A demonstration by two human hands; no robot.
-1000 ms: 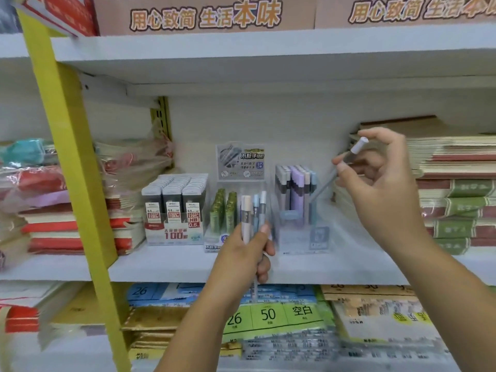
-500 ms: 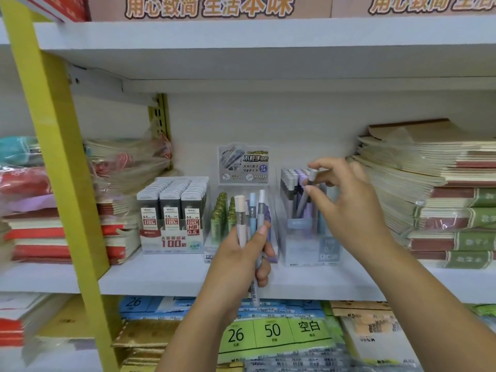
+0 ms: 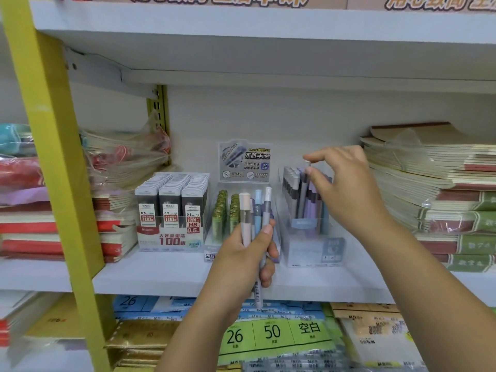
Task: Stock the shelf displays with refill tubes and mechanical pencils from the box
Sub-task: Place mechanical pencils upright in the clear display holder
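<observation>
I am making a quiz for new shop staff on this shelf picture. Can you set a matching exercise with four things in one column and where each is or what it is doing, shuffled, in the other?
Column 1
1. left hand
2. right hand
3. black lead refill packs
4. notebook stack

Column 2
A. at the far right of the shelf
B. grips a bundle of pencils upright
C. pinches the top of one pencil at the clear display
D. just left of the green tubes

Pairs: 1-B, 2-C, 3-D, 4-A
</observation>
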